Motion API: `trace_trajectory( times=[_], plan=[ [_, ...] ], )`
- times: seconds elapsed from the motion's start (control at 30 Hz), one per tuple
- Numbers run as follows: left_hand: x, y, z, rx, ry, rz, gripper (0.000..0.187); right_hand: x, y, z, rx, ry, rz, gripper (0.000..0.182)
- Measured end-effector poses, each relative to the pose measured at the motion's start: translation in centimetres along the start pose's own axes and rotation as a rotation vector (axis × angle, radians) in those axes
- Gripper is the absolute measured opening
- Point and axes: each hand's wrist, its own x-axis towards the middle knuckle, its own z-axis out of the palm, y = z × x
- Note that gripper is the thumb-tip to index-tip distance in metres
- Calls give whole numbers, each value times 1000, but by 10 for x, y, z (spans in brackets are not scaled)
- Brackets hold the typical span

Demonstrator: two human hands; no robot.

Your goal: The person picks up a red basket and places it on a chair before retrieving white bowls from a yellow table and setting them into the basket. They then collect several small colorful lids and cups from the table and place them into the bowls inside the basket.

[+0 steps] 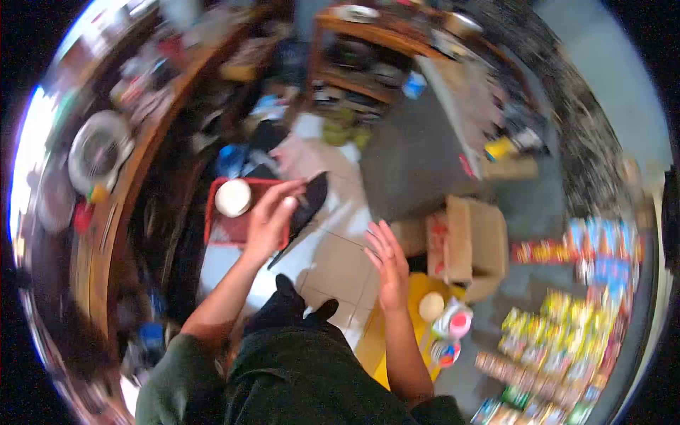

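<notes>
My left hand [265,221] is raised in front of the red plastic basket [211,212], covering part of it. Its fingers stretch to the right with the thumb apart, and I see nothing clearly held in them. Beside that hand, a round white-topped container [233,197] is in the basket. My right hand [389,265] is open, fingers extended upward, with nothing in it. It is nearest to an open cardboard box [459,241] and a yellow surface [375,347]. Motion blurs much of the view.
Packets in rows [559,333] hang or lie at the right. Tubs, one with a pink lid [460,324], stand by the yellow surface. A large dark grey panel [414,156] rises ahead. A wooden counter [131,184] runs along the left; tiled floor [336,265] shows between.
</notes>
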Motion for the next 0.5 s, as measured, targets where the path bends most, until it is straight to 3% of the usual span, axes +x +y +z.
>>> trace_trajectory(
  times=[0.13,0.23,0.37,0.5],
  plan=[
    [-48,2,-51,59,287,-6,36,9,21,44,-10,-207,125,58],
    [-87,8,-135,56,535,79,32,18,25,107,-9,-384,152,56],
    [-134,36,-252,354,1007,-11,31,34,29,177,-60,-599,131,56],
    [-164,32,-374,744,1241,-59,40,49,47,260,-52,-691,124,56]
  ],
)
